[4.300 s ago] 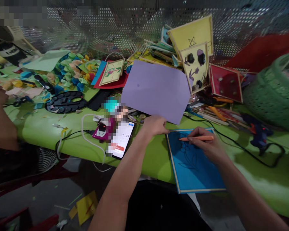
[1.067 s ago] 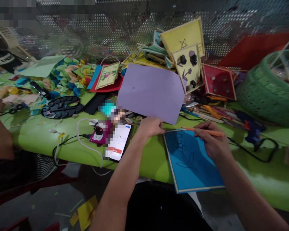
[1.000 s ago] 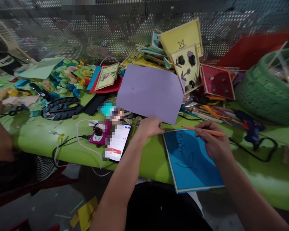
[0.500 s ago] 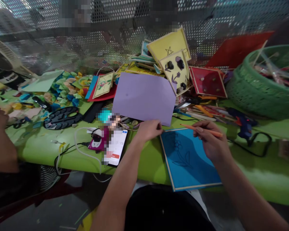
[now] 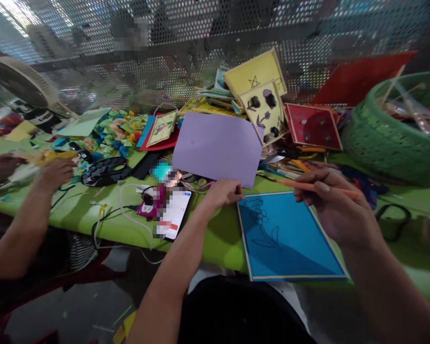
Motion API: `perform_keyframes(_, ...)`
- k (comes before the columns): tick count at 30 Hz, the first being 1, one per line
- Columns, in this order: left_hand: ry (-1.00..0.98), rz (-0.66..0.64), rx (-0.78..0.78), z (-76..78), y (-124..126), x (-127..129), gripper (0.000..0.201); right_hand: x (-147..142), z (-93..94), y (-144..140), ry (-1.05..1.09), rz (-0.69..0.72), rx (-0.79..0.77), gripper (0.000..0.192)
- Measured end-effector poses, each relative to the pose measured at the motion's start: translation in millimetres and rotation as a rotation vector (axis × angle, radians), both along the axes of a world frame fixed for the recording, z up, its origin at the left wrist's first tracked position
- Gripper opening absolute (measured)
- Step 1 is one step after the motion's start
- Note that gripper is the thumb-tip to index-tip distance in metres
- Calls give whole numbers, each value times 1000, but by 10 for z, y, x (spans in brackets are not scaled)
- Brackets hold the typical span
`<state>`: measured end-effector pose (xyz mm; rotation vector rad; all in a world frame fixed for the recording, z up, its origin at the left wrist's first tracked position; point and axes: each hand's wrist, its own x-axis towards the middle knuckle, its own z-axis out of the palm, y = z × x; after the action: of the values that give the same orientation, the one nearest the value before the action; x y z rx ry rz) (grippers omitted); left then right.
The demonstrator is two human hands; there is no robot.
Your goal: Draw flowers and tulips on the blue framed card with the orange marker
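Blue board (image 5: 290, 239), 4 o'clock, brighter lit than before; purple sheet (image 5: 217, 148), 12 o'clock; right hand (image 5: 333, 205), 3 o'clock, shifted outward, partly blocking glue gun (image 5: 374, 188); left hand (image 5: 224, 193) at board's 10 o'clock corner, fingers curled, grip unclear; orange pencil (image 5: 289, 183), pinched in right-hand fingers

The near panel (image 5: 294, 234) is plain blue, edged in pale cream strips and marked with a dark-outlined flower and leaves; the pen (image 5: 288, 183) above it is orange, and the surface (image 5: 218, 251) is lime green. Toward the far side, the large sheet (image 5: 215, 148) is solid lilac, the framed card (image 5: 256, 117) right of it pale yellow with purple flowers and black spots. Far right, the basket (image 5: 383, 143) is green; at left, the palette (image 5: 93, 177) is black and the paper scraps (image 5: 116, 128) mixed green, blue, yellow and peach.
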<state>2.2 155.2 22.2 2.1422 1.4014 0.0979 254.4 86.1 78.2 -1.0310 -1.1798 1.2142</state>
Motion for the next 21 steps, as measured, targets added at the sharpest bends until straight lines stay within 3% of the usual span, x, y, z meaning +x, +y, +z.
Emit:
perform_keyframes(3,-37,-7,-12,18,7,-12,23,25,-61,157,-25,69,12,17)
perform_keyframes(6,-42,3,-37,74,2,-20,24,32,-266,292,-46,86,-20,16)
perform_keyframes(11,-40,-11,-88,158,13,-24,22,24,-526,300,-60,158,-88,15)
perform_keyframes(15,-57,2,-114,155,16,-26,24,25,-581,263,-112,200,-85,12)
perform_keyframes(21,-92,18,-122,128,4,-20,21,65,-546,295,-151,131,-53,10)
